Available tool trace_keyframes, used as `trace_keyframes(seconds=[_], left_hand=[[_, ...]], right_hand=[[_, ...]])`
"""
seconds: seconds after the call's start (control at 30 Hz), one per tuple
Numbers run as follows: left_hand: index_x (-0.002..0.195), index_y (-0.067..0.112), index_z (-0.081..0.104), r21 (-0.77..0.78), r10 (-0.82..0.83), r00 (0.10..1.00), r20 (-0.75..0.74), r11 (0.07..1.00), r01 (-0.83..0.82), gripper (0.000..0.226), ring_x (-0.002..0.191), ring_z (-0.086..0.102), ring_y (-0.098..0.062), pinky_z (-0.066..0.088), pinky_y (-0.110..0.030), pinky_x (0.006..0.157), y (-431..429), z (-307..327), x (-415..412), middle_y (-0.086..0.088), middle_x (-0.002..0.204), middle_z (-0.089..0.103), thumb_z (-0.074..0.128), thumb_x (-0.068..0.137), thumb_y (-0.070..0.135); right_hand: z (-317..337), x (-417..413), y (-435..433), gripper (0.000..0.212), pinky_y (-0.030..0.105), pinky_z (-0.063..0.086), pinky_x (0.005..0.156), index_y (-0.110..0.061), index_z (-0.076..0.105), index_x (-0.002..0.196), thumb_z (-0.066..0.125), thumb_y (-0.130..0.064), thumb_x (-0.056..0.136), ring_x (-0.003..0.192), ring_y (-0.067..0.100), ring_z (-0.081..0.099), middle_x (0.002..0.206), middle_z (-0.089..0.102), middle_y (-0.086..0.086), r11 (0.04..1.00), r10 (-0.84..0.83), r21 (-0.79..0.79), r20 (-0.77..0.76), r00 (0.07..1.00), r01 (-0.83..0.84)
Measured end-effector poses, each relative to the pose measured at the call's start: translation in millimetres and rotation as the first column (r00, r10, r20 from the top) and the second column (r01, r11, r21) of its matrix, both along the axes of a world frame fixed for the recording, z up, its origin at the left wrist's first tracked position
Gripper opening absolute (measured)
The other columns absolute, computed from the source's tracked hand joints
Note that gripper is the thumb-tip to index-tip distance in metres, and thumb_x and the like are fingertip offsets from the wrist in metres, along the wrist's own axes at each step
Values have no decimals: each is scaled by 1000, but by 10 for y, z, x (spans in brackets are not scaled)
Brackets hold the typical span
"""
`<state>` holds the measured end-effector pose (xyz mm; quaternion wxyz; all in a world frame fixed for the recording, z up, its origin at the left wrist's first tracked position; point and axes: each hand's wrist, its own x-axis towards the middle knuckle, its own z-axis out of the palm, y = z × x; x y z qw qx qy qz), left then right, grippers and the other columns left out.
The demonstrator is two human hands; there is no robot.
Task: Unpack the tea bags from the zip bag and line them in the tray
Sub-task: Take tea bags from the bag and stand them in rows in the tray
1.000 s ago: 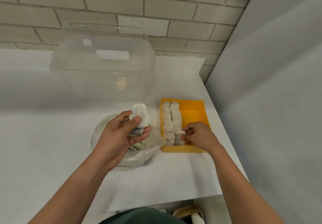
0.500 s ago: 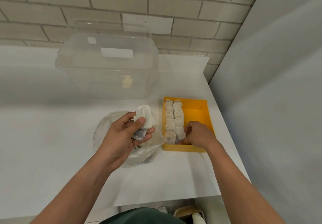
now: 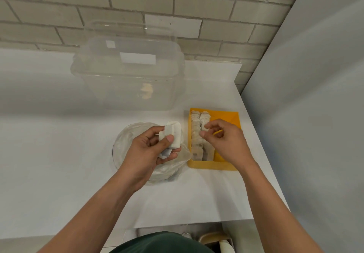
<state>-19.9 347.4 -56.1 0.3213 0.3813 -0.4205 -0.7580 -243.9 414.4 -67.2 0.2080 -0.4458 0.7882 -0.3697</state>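
Note:
My left hand grips a small stack of white tea bags above the clear zip bag, which lies crumpled on the white counter. Just right of it stands the yellow tray with two rows of tea bags along its left side. My right hand hovers over the tray with loosely curled fingers and holds nothing. Its thumb and forefinger point toward the stack in my left hand, a small gap apart from it.
A large clear plastic tub with a lid stands behind the zip bag against the brick wall. A grey wall borders the counter on the right. The counter's front edge runs just below my forearms.
My right hand has lifted from the front of the tray, where it set a tea bag down, and moved left toward the stack in my left hand. The left hand has barely moved.

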Motion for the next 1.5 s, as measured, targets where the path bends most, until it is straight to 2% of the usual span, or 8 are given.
trace_keyframes(seconds=[0.1, 0.23, 0.33, 0.43, 0.73, 1.03, 1.27, 1.5], left_hand=[[115, 15, 71, -56, -8, 999, 41, 998, 11, 22, 93, 78, -31, 62, -33, 74, 5, 1, -10, -11, 103, 78, 72, 94, 10], [112, 18, 72, -87, -27, 999, 45, 996, 30, 26, 92, 78, -30, 63, -35, 75, 6, 7, -24, -10, 108, 78, 77, 88, 11], [117, 13, 70, 8, -35, 999, -16, 999, 35, 26, 91, 77, -30, 64, -37, 76, -8, 14, -61, -13, 106, 77, 72, 91, 12], [119, 6, 68, 104, -59, 995, -84, 992, 67, 22, 93, 76, -33, 64, -34, 74, -22, 20, -80, -21, 110, 76, 65, 97, 9], [113, 10, 71, 44, -34, 998, -48, 998, 36, 19, 88, 77, -26, 64, -33, 79, -31, -12, -118, -13, 104, 78, 67, 95, 4], [121, 6, 67, 149, -3, 995, -100, 989, 17, 21, 101, 77, -33, 65, -34, 82, -37, -40, -137, -14, 99, 78, 60, 101, 6], [124, 6, 66, 132, 24, 997, -72, 991, -14, 23, 96, 78, -28, 65, -34, 76, -46, -65, -148, -13, 99, 77, 62, 101, 8], [121, 3, 66, 193, -13, 997, -80, 981, 28, 25, 99, 77, -32, 65, -37, 80, -39, -67, -166, -17, 103, 77, 55, 101, -5]], right_hand=[[264, 267, -75, 16, 36, 60, 81, -30, 77, 102, 80, -37, 87, 84, 8, 68, 95, 73, -11, 985, 122, -149, 231, 965, -89], [386, 413, -136, 13, 21, 54, 75, -25, 77, 99, 81, -25, 87, 79, 4, 67, 94, 73, -11, 963, 242, -171, 202, 949, -209], [378, 412, -138, 7, 19, 52, 75, -23, 75, 88, 80, -18, 88, 81, 4, 67, 91, 74, -10, 963, 204, -213, 181, 962, -164], [377, 399, -129, 10, 32, 58, 74, -24, 73, 87, 79, -17, 89, 79, 8, 68, 89, 75, -8, 964, 166, -242, 225, 960, -110], [415, 338, -78, 8, 41, 63, 77, -22, 79, 95, 80, -17, 88, 73, 13, 71, 90, 76, -4, 985, 161, -114, 295, 942, -132], [394, 2, 139, 9, 32, 62, 70, -20, 77, 98, 78, -15, 90, 76, 19, 75, 87, 77, 2, 968, -11, -228, 376, 926, 104], [-164, -415, 221, 7, 38, 61, 82, -29, 79, 95, 80, -28, 88, 74, 9, 73, 85, 75, -9, 987, -9, 158, 98, 995, -6], [-438, -355, 69, 26, 6, 40, 66, -22, 79, 110, 82, -30, 86, 83, -4, 59, 96, 71, -11, 918, 141, 383, -64, 988, -106]])
